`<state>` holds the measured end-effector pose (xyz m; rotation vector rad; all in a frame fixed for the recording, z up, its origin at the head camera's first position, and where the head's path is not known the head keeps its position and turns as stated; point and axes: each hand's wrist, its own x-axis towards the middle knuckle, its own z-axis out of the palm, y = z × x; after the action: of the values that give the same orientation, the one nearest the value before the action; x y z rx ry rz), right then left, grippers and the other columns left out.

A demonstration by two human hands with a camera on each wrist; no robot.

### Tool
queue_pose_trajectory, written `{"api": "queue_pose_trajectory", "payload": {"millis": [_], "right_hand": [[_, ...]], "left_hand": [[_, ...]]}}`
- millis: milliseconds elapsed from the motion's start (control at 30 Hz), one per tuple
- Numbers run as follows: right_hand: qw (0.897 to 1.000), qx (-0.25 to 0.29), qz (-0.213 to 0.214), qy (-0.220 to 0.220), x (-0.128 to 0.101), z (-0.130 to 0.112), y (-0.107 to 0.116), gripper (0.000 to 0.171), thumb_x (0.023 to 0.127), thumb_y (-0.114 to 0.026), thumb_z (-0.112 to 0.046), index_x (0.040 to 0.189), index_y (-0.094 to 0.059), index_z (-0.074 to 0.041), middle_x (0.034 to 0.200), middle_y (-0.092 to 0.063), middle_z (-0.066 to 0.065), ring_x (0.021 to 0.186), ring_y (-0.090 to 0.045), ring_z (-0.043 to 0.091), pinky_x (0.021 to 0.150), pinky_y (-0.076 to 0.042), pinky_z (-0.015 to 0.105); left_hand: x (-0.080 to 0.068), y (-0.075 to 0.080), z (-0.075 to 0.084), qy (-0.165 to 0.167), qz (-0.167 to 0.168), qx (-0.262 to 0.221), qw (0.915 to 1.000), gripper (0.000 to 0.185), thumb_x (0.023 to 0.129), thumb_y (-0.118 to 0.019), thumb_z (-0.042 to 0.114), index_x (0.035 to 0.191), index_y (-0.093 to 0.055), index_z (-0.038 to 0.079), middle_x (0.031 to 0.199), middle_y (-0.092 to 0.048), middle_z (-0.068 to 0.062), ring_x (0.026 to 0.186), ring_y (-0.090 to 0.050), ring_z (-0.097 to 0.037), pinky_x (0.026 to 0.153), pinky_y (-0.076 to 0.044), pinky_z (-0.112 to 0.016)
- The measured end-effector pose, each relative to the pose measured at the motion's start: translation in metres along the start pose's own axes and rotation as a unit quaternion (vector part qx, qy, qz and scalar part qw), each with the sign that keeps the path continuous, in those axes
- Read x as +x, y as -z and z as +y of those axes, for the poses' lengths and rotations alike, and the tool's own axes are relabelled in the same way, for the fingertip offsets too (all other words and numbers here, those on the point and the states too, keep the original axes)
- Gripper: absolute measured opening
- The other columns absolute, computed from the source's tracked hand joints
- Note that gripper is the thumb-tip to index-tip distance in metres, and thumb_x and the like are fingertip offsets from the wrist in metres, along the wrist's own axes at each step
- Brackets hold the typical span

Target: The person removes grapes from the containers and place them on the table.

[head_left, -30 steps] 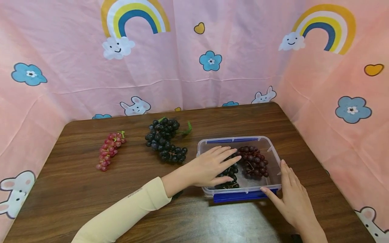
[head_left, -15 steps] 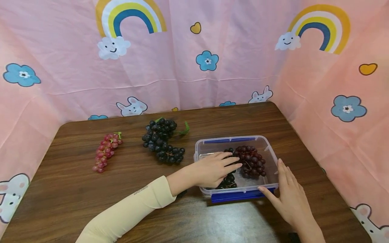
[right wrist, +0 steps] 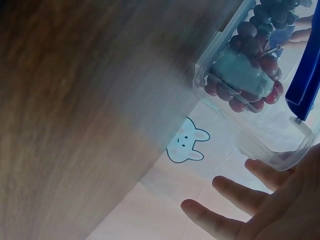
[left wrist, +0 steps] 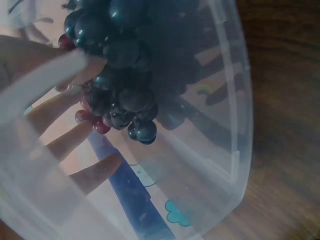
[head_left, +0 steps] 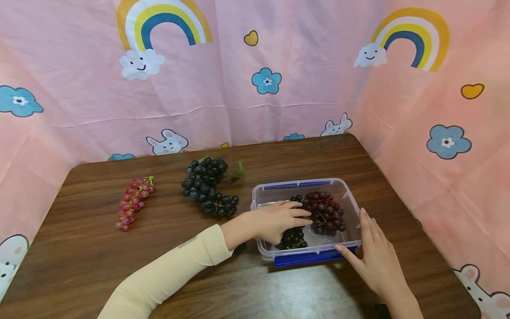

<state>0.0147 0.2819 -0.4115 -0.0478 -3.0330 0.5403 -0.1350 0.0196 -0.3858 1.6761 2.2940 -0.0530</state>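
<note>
Black grapes [head_left: 292,240] fill the box's [head_left: 311,258] left, the left hand [head_left: 272,221] lower over them, fingers spread; the right hand [head_left: 376,261], straight-fingered, touches its corner.

1 pale-yellow left sleeve [head_left: 167,271], close-fitting, with dark lettering [head_left: 187,242] (illegible here) near the cuff [head_left: 217,247]

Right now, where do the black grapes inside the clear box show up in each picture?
Head: black grapes lower, right of centre, partly hidden by the left hand.
Left wrist: black grapes large, upper, left of centre.
Right wrist: black grapes at top right.
Shared landmark: clear box.
</note>
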Motion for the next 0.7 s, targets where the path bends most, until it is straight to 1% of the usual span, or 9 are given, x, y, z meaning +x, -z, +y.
{"api": "queue_pose_trajectory", "payload": {"millis": [100,200,300,367,500,600,700], "right_hand": [[1.000,-0.001,0.001,0.000,0.000,0.000,0.000,0.110,0.099,-0.066,-0.060,0.170,-0.002,-0.004,0.170,-0.023,0.030,0.151,-0.029,0.057,0.105,-0.032,0.083],[1.000,-0.002,0.001,-0.001,0.000,-0.001,0.000,0.110,0.099,-0.066,-0.060,0.170,-0.003,-0.004,0.170,-0.023,0.030,0.151,-0.029,0.057,0.105,-0.032,0.083],[1.000,-0.004,0.001,0.002,0.000,-0.001,0.000,0.110,0.099,-0.066,-0.060,0.170,-0.003,-0.003,0.170,-0.023,0.029,0.151,-0.029,0.057,0.105,-0.032,0.082],[1.000,-0.004,0.001,0.002,0.000,-0.001,0.000,0.110,0.099,-0.066,-0.060,0.170,-0.003,-0.004,0.170,-0.023,0.029,0.151,-0.030,0.056,0.106,-0.032,0.082],[1.000,-0.002,0.000,0.001,0.001,-0.001,0.000,0.110,0.099,-0.066,-0.060,0.170,-0.003,-0.004,0.170,-0.023,0.030,0.151,-0.029,0.056,0.107,-0.032,0.082],[1.000,-0.001,-0.004,-0.003,0.000,0.000,0.000,0.110,0.099,-0.066,-0.060,0.170,-0.002,-0.005,0.171,-0.022,0.029,0.151,-0.029,0.056,0.106,-0.032,0.082],[1.000,0.000,-0.009,-0.007,0.000,0.000,-0.001,0.111,0.099,-0.065,-0.061,0.170,-0.001,-0.005,0.171,-0.021,0.029,0.152,-0.028,0.056,0.105,-0.032,0.083]], "left_hand": [[0.002,0.002,-0.003,0.000,-0.009,-0.020,0.9998,0.076,0.096,-0.066,-0.001,0.163,-0.043,0.026,0.172,-0.033,0.004,0.162,-0.022,-0.027,0.128,-0.029,-0.051],[0.003,0.002,-0.002,0.006,-0.029,-0.034,0.9990,0.079,0.094,-0.069,-0.001,0.162,-0.045,0.029,0.173,-0.030,0.006,0.163,-0.018,-0.026,0.128,-0.028,-0.054],[0.005,-0.001,0.001,0.010,-0.050,-0.021,0.9985,0.081,0.092,-0.074,0.003,0.161,-0.045,0.034,0.173,-0.028,0.008,0.164,-0.015,-0.025,0.127,-0.027,-0.057],[0.006,-0.003,0.003,0.010,-0.059,0.002,0.9982,0.082,0.092,-0.078,0.006,0.161,-0.046,0.037,0.174,-0.028,0.009,0.164,-0.014,-0.025,0.126,-0.029,-0.059],[0.011,-0.007,0.006,0.000,-0.059,0.039,0.9975,0.082,0.092,-0.082,0.010,0.160,-0.046,0.040,0.173,-0.030,0.008,0.164,-0.015,-0.024,0.124,-0.032,-0.060],[0.014,-0.009,0.006,-0.010,-0.057,0.043,0.9974,0.084,0.090,-0.086,0.017,0.159,-0.046,0.045,0.172,-0.031,0.007,0.164,-0.014,-0.026,0.121,-0.034,-0.064],[0.016,-0.011,0.005,-0.016,-0.057,0.030,0.9978,0.083,0.088,-0.088,0.028,0.157,-0.046,0.048,0.171,-0.033,0.006,0.164,-0.013,-0.029,0.119,-0.036,-0.067]]}}
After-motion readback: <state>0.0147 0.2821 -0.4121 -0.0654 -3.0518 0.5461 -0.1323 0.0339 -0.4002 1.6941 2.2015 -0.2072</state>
